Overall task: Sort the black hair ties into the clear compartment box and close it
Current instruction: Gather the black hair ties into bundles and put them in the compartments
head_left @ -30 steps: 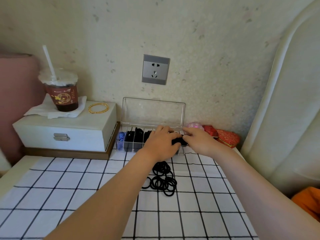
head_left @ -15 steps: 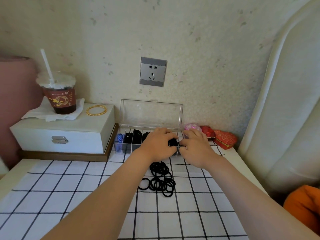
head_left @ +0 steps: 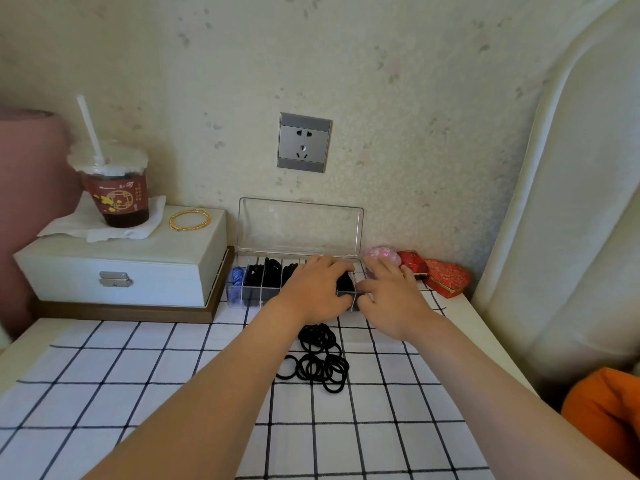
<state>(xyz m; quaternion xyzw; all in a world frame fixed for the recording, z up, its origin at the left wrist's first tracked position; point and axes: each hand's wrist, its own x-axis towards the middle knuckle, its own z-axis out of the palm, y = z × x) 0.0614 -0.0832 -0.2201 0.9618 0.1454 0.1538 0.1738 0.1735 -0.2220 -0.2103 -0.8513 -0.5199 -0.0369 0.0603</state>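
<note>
Reaching over the open box, the left hand is pinching ties in its grip; the right hand, grip wide, is touching the box.

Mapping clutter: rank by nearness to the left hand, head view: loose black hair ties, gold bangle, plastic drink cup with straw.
1. Loose black hair ties, on cloth by the left hand.
2. Gold bangle, left, on white box.
3. Plastic drink cup, far left.
</note>
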